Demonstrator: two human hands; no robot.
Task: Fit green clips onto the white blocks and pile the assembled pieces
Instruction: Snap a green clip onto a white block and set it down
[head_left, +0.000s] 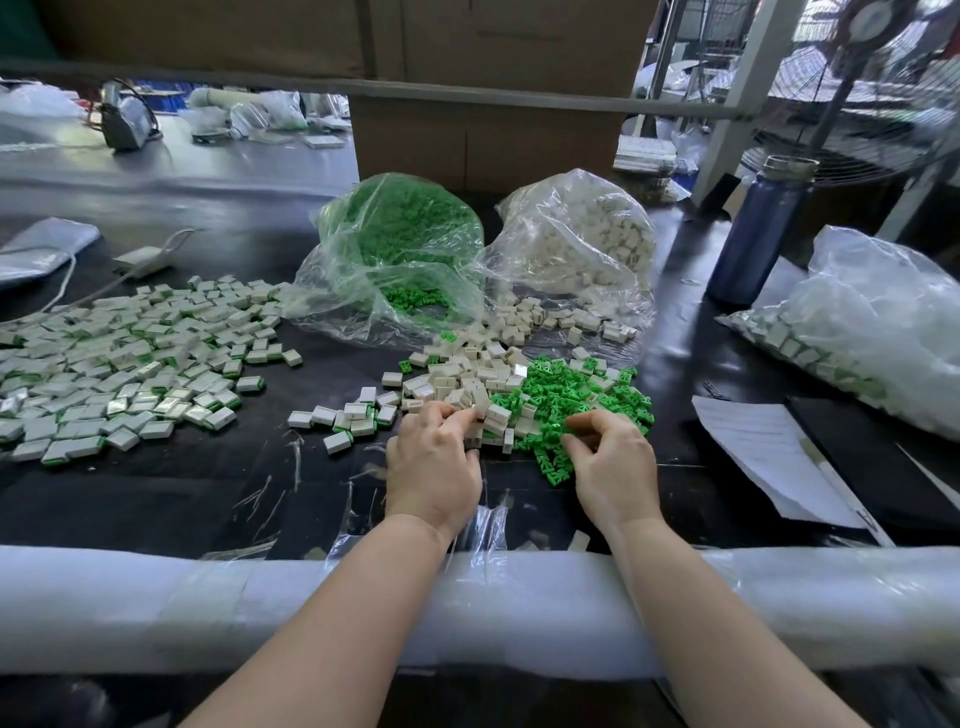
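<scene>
No lettering, brand, number or sign can be read anywhere on the workbench. The sheet of paper (763, 457) at the right carries faint printed lines, too blurred to make out. The cardboard boxes (488, 140) behind the bags and the blue bottle (758, 228) show no legible marking.

Left hand (434, 470) and right hand (613, 467): bare, no gloves, rings or watch; forearms unsleeved, entering from 6 o'clock.
</scene>
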